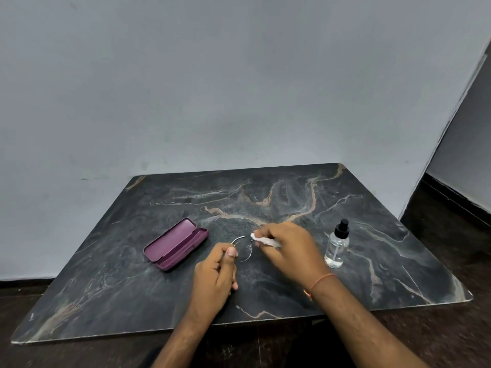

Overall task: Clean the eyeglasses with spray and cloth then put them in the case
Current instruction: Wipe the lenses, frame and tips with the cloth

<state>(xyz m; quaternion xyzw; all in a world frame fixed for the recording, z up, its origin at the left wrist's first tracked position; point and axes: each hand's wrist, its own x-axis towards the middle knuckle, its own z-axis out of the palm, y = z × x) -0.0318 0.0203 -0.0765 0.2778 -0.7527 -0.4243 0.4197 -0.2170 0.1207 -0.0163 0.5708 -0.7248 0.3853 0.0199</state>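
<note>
The left hand [216, 272] pinches the eyeglasses [243, 249] by the frame, with the thumb on top, and holds them up a little above the dark table [265, 290]. I think it holds them by the edge so no finger touches the glass. The right hand [285, 248] grips a small white cloth [264, 240] and presses it on the far side of the glasses, most likely to rub a lens (the thin frame is hard to see under the fingers). So this looks like the wiping part of the job.

The spray bottle [337, 245] stands upright on the table, just to the right of the right hand, close enough to grab again. The purple case [176, 244] lies open on the table to the left, near the left hand but not touching it. It is ready and has nothing in it, so the glasses can go straight in once they are clean.
</note>
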